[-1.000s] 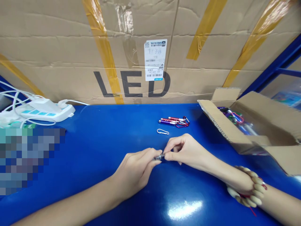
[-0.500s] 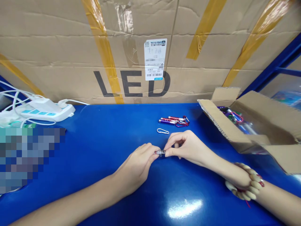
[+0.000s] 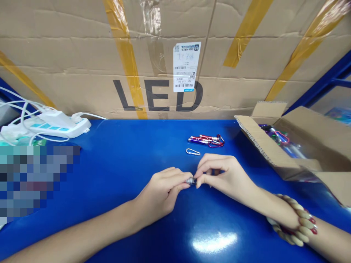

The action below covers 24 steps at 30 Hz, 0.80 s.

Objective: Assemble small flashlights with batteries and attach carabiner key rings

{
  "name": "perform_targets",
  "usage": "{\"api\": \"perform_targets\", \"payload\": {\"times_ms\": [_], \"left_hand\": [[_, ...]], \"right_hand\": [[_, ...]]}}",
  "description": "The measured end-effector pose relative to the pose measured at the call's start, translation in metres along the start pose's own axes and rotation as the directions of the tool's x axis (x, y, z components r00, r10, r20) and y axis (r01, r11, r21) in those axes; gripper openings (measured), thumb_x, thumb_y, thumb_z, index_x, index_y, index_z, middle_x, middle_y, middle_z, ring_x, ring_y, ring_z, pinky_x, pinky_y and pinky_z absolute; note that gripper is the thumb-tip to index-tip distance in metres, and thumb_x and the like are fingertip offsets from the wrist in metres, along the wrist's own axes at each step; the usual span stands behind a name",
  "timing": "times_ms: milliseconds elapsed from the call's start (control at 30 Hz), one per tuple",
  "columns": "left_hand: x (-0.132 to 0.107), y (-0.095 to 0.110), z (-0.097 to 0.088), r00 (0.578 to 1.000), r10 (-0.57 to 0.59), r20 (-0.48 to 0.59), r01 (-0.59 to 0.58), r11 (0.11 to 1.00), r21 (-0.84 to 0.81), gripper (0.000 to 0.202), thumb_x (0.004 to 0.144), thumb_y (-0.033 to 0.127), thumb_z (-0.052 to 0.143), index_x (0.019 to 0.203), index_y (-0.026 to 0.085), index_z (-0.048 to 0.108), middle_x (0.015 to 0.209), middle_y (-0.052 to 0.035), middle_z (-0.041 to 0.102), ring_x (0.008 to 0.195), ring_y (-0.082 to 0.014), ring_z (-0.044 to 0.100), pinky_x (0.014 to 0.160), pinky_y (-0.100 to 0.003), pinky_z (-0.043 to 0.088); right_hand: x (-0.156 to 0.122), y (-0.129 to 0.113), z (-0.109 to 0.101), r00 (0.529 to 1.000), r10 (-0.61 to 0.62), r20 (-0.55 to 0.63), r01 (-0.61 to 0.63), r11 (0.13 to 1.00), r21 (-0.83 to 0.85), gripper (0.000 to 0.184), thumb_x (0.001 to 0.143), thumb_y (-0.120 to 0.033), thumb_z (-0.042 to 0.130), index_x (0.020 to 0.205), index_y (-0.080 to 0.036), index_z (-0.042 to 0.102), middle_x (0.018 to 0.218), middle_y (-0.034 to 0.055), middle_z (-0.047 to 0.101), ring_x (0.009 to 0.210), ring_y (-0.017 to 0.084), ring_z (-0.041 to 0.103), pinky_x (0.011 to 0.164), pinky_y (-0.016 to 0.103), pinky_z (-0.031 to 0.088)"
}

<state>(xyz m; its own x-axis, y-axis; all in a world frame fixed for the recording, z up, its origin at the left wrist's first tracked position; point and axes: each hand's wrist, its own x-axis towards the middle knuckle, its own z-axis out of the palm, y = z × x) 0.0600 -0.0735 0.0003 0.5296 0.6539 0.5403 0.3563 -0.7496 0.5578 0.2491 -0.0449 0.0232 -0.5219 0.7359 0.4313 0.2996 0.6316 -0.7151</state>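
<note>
Both hands meet over the blue table and pinch one small silver keychain flashlight between them. My left hand grips its left end with curled fingers. My right hand, a beaded bracelet on its wrist, pinches the right end. Most of the flashlight is hidden by the fingers. A loose silver carabiner clip lies just beyond the hands. Farther back lie two or three red and purple keychain flashlights.
An open cardboard box holding more coloured flashlights stands at the right. A large taped carton marked "LED" walls off the back. A white power strip with cables sits at the left. A blurred patch covers the left edge.
The hands have stayed together on the flashlight, with the fingers shifting slightly. The view has moved a little, so everything sits slightly further right.
</note>
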Motion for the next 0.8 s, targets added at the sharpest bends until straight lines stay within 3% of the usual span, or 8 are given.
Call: {"api": "perform_targets", "payload": {"times_ms": [100,200,367,500,600,667,733,800], "left_hand": [[0.0001,0.0015,0.0004,0.998,0.017,-0.055,-0.015,0.999,0.029,0.021,0.088,0.008,0.042,0.092,0.014,0.062,0.079,-0.0052,0.067,0.068,-0.0132,0.058,0.064,-0.025,0.047],[-0.0006,0.0019,0.0015,0.996,0.035,-0.088,-0.028,0.997,0.074,0.02,0.087,0.007,0.044,0.094,0.013,0.062,0.082,-0.006,0.069,0.068,-0.0135,0.06,0.063,-0.026,0.048],[-0.0028,0.001,0.0029,0.995,0.062,-0.081,-0.053,0.993,0.11,0.024,0.086,0.005,0.046,0.101,0.016,0.061,0.085,-0.0043,0.07,0.072,-0.0144,0.063,0.064,-0.026,0.048],[-0.0023,0.001,0.0025,0.994,0.063,-0.091,-0.052,0.992,0.113,0.027,0.085,0.005,0.046,0.105,0.017,0.06,0.088,-0.0043,0.071,0.073,-0.0147,0.064,0.064,-0.027,0.048],[-0.0003,0.0008,0.0016,0.994,0.019,-0.112,-0.009,0.996,0.094,0.024,0.086,0.006,0.045,0.099,0.016,0.063,0.087,-0.0051,0.071,0.073,-0.0145,0.063,0.066,-0.027,0.048],[0.0011,0.0004,0.0007,0.992,-0.034,-0.119,0.044,0.996,0.077,0.023,0.086,0.007,0.045,0.095,0.015,0.064,0.087,-0.0053,0.071,0.074,-0.0145,0.063,0.068,-0.028,0.048],[0.0025,0.0002,-0.0004,0.99,-0.085,-0.112,0.092,0.994,0.059,0.022,0.085,0.007,0.046,0.093,0.015,0.064,0.087,-0.0049,0.071,0.074,-0.0143,0.063,0.07,-0.027,0.048],[0.0036,0.0001,-0.0014,0.988,-0.123,-0.096,0.128,0.991,0.048,0.021,0.085,0.007,0.046,0.089,0.015,0.064,0.084,-0.0039,0.07,0.073,-0.0141,0.062,0.069,-0.027,0.048]], "right_hand": [[-0.0011,-0.0058,0.0031,0.997,0.043,-0.07,-0.042,0.999,0.017,0.021,0.069,-0.033,0.07,0.057,-0.016,0.067,0.059,0.0015,0.06,0.049,0.006,0.048,0.042,0.018,0.037],[-0.0019,-0.0076,0.0058,0.977,0.207,-0.059,-0.2,0.975,0.098,0.022,0.065,-0.034,0.072,0.056,-0.014,0.065,0.06,0.0015,0.059,0.044,0.005,0.044,0.039,0.018,0.034],[-0.0005,-0.005,0.005,0.827,0.531,0.184,-0.562,0.787,0.254,0.027,0.057,-0.037,0.076,0.058,-0.013,0.063,0.053,-0.0013,0.055,0.036,0.004,0.043,0.035,0.018,0.031],[0.0011,-0.0021,0.0043,0.77,0.593,0.238,-0.638,0.722,0.267,0.03,0.053,-0.039,0.077,0.058,-0.012,0.064,0.046,-0.0025,0.052,0.036,0.004,0.042,0.035,0.017,0.03],[0.0014,-0.0006,0.0062,0.782,0.583,0.219,-0.622,0.747,0.235,0.033,0.057,-0.043,0.074,0.061,-0.012,0.064,0.04,-0.0037,0.048,0.035,0.005,0.04,0.035,0.017,0.028],[0.0011,0.0,0.0068,0.85,0.512,0.127,-0.527,0.832,0.175,0.031,0.062,-0.043,0.071,0.062,-0.012,0.065,0.041,-0.0031,0.049,0.035,0.005,0.04,0.035,0.018,0.029],[0.0001,0.0006,0.0058,0.947,0.321,-0.024,-0.319,0.946,0.063,0.026,0.066,-0.04,0.07,0.064,-0.014,0.066,0.05,-0.001,0.055,0.04,0.005,0.043,0.038,0.018,0.034],[-0.0017,0.0021,0.0027,0.992,0.046,-0.113,-0.057,0.994,-0.09,0.019,0.069,-0.034,0.07,0.071,-0.016,0.068,0.062,0.0008,0.06,0.047,0.006,0.049,0.043,0.018,0.04]]}}
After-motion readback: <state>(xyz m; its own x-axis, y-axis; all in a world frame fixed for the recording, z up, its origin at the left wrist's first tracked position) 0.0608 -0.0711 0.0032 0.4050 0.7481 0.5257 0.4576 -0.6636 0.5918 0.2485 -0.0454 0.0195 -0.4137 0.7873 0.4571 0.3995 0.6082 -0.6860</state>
